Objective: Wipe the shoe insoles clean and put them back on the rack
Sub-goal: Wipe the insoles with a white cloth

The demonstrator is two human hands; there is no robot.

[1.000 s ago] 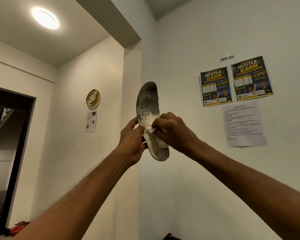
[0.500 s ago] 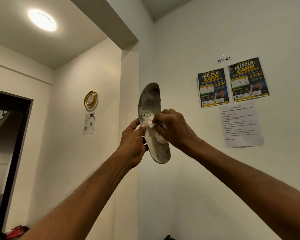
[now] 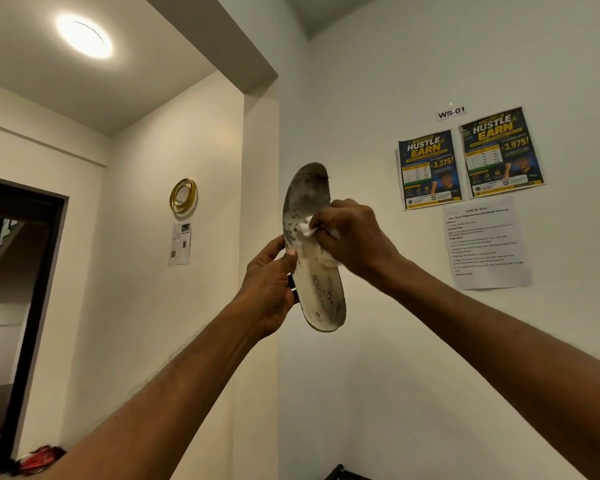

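Observation:
A dirty white shoe insole (image 3: 321,299) stands upright in front of me at head height, toe end up and stained grey. My left hand (image 3: 269,291) grips its left edge near the middle, thumb on the face. My right hand (image 3: 352,237) pinches a crumpled white wipe (image 3: 307,232) and presses it against the middle of the insole. Part of the wipe is hidden under my fingers.
A black corner of the rack (image 3: 340,472) shows at the bottom edge. Posters (image 3: 428,169) and a task sheet (image 3: 485,244) hang on the right wall. A gold ring (image 3: 183,195) hangs on the left wall beside a dark doorway (image 3: 18,306).
My right hand with the wipe has moved up the insole, from the heel half toward the middle. More of the heel end now shows. My left hand keeps its grip.

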